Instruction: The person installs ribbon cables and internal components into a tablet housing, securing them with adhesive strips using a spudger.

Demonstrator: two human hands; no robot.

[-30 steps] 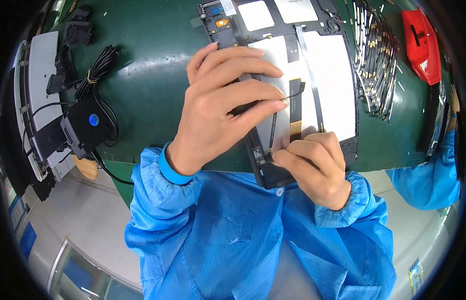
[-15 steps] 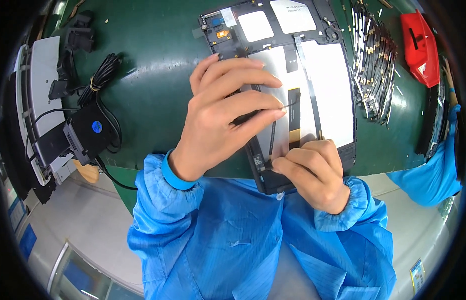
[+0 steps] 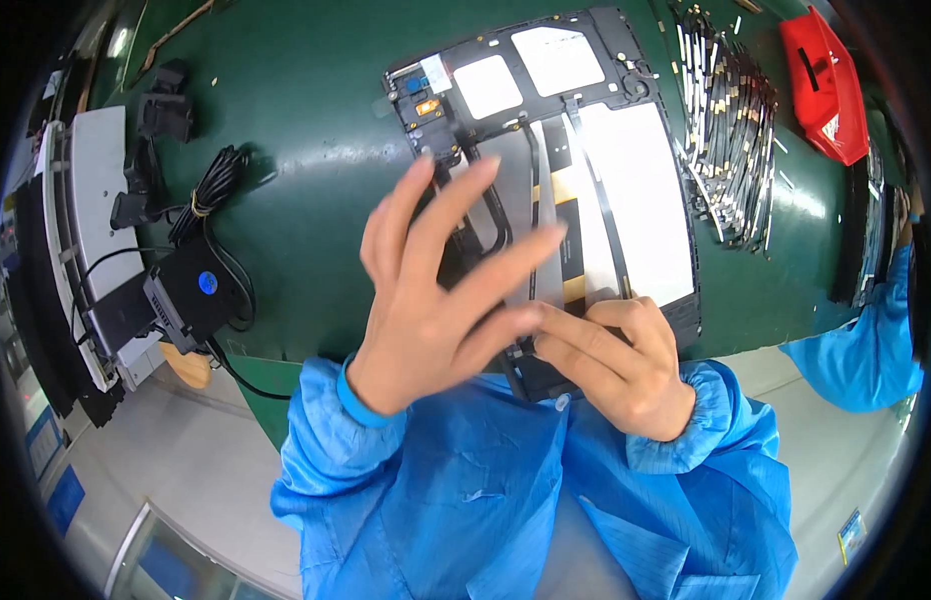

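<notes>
An opened black tablet housing (image 3: 631,60) with white and silver panels lies tilted on the green table, its near end at my jacket. A thin black ribbon cable (image 3: 535,190) runs lengthwise over the silver panel. At its near end the bent fingers of my right hand (image 3: 626,365) press together on it, partly hiding the contact. My left hand (image 3: 426,290), with a blue wristband, hovers above the housing's left side with fingers spread, slightly blurred. Its thumb is close to my right fingertips. A second dark strip (image 3: 603,195) crosses the panels further right.
Several loose ribbon cables (image 3: 731,140) form a pile right of the housing, beside a red plastic bin (image 3: 826,90). At left are a black box with a blue sticker (image 3: 191,290) and a tied cable bundle (image 3: 214,185). Another person's blue sleeve (image 3: 861,360) shows at far right.
My left hand has let go of the ribbon cable's far end, spread its fingers and moved nearer to me. The cable now lies along the panel. My right hand stays at its near end.
</notes>
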